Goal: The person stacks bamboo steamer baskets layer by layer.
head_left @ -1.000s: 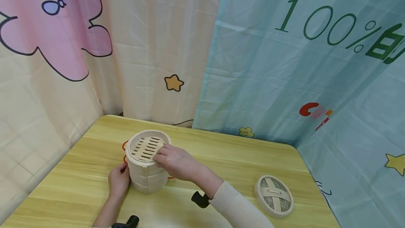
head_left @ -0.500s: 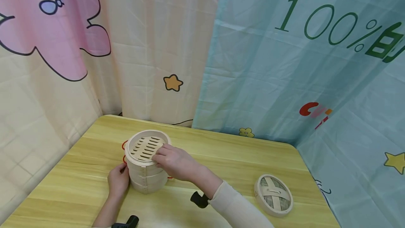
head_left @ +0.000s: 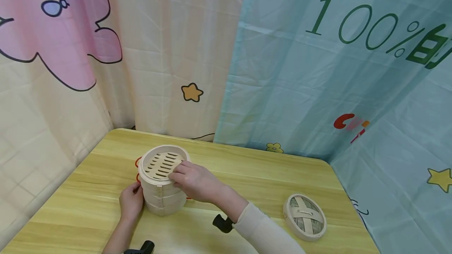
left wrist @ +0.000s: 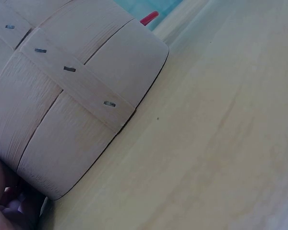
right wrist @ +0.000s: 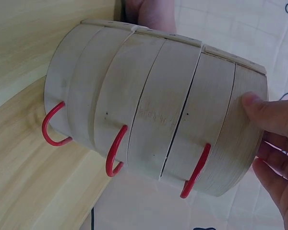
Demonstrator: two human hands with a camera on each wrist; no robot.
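A stacked bamboo steamer (head_left: 164, 199) stands upright at the left of the table, its slotted top tier uncovered. My right hand (head_left: 197, 181) pinches the top tier's near right rim, the thumb (right wrist: 254, 103) outside and the other fingers over the inside. Low on the steamer's left side is my left hand (head_left: 131, 203). Its fingers (left wrist: 0, 218) show at the corner of the left wrist view with a bit of red between them, so it pinches a red handle there. Several red loop handles (right wrist: 116, 151) stick out from the tiers. The tiers sit flush on one another.
A round steamer lid (head_left: 305, 216) with crossed bamboo strips lies on the table (head_left: 254, 175) at the right. Printed curtains (head_left: 282, 89) hang behind and beside the table. Dark wrist mounts (head_left: 222, 223) sit on both arms.
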